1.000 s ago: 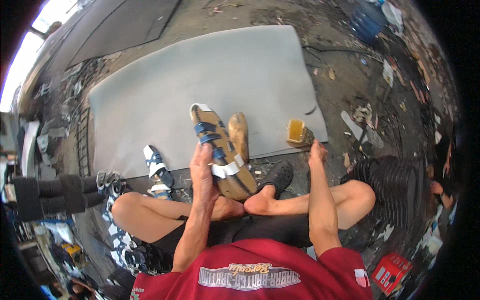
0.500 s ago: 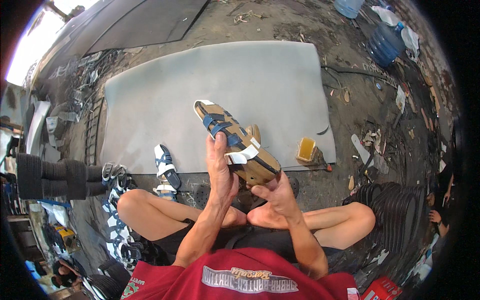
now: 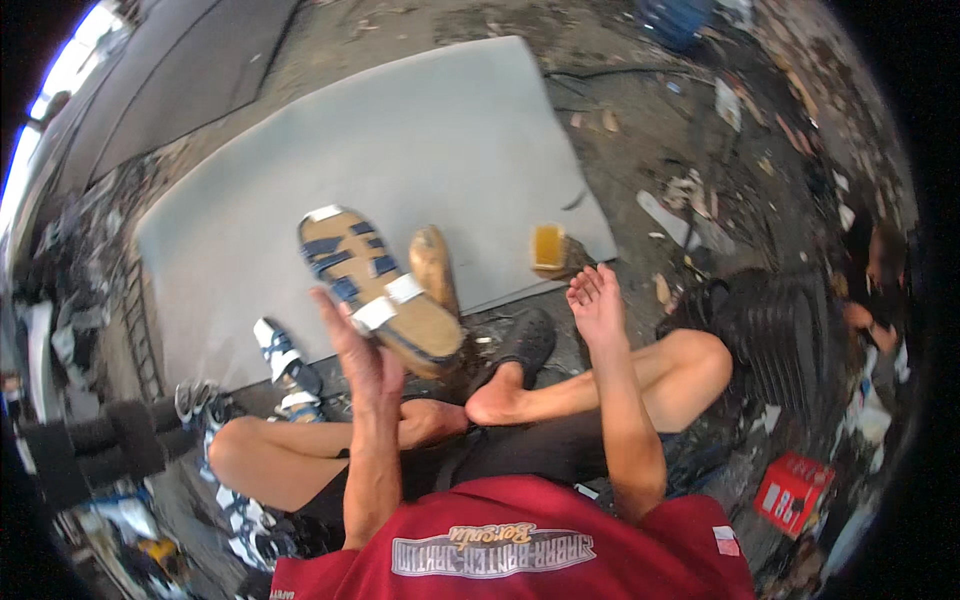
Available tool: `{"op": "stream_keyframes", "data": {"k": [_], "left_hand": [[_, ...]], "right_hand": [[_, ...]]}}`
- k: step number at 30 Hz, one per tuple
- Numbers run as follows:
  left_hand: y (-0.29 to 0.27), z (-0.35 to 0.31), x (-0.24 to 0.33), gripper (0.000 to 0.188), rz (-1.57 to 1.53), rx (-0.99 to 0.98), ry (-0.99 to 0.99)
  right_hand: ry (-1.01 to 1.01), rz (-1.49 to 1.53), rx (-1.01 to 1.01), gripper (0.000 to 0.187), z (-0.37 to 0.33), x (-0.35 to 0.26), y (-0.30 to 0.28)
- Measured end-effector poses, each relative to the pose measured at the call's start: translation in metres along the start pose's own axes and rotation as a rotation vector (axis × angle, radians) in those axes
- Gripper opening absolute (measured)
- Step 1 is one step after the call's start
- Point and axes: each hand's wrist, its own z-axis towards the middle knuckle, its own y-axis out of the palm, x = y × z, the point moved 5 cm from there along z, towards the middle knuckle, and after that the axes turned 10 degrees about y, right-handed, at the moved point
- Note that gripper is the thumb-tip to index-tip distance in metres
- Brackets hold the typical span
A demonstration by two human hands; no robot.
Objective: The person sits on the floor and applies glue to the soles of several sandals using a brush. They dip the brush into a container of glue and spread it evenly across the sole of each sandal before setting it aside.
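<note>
My left hand (image 3: 368, 362) holds an unfinished sandal (image 3: 375, 265) at its lower left edge, with the underside up. Its tan base carries navy strap ends and white strips folded over it. The fingers partly disappear behind the sandal. Away to the right, my right hand (image 3: 598, 300) is raised with nothing in it and its fingers apart, nearest a container of yellow paste (image 3: 549, 247). A tan shoe last (image 3: 432, 265) is just right of the held sandal, over the grey sheet (image 3: 400, 130).
Blue-and-white sandals (image 3: 285, 355) lie at the sheet's left front edge. Black soles (image 3: 780, 340) are stacked beyond my right knee. A black clog (image 3: 527, 340) is on my foot. A red box (image 3: 793, 495) sits at lower right; scraps litter the ground.
My right hand has let go of the sandal and moved right. My left hand has turned the sandal underside up. The whole view has swung, shifting the sheet leftward.
</note>
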Motion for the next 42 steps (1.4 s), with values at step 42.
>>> {"op": "stream_keyframes", "data": {"k": [42], "left_hand": [[-0.028, -0.023, -0.008, 0.072, 0.009, 0.042, -0.143]], "right_hand": [[-1.139, -1.686, 0.196, 0.031, 0.023, -0.029, 0.083]]}}
